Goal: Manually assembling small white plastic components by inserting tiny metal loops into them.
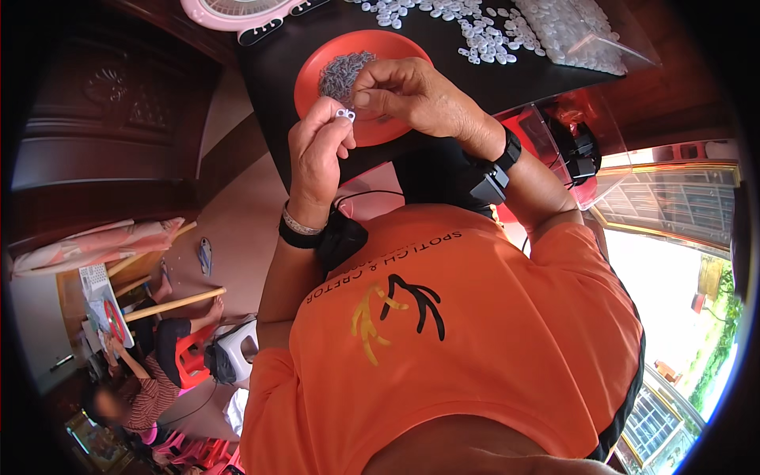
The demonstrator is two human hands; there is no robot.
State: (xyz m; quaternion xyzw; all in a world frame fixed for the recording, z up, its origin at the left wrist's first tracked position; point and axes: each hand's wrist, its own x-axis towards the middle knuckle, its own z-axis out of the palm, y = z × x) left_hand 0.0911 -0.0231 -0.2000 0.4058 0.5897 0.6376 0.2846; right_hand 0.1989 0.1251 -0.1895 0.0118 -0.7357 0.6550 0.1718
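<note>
2 bare hands: both raised over the near part of the orange-red plate, left hand and right hand just beside each other.
Left fingers: thumb and forefinger clamped on a white 2-holed piece, its holes showing between the hands.
Right fingers: thumb and forefinger drawn together near that piece; I cannot tell whether anything is pinched between them.
Gray slivers: heaped inside the plate, partly hidden behind the right hand.
Black counter: carries the plate, with more white pieces scattered beyond it to the right.
Clear bag: full of similar white pieces, at the counter's far right.
Pink round frame: far left on the counter, cut off by the upper edge.
Wrists: a black strap on the left, a black wristband on the right.
Orange shirt: worn by the person, filling the lower middle.
Co-worker: lower left, in a striped top, well apart, both hands near a tray, beside a red stool.
</note>
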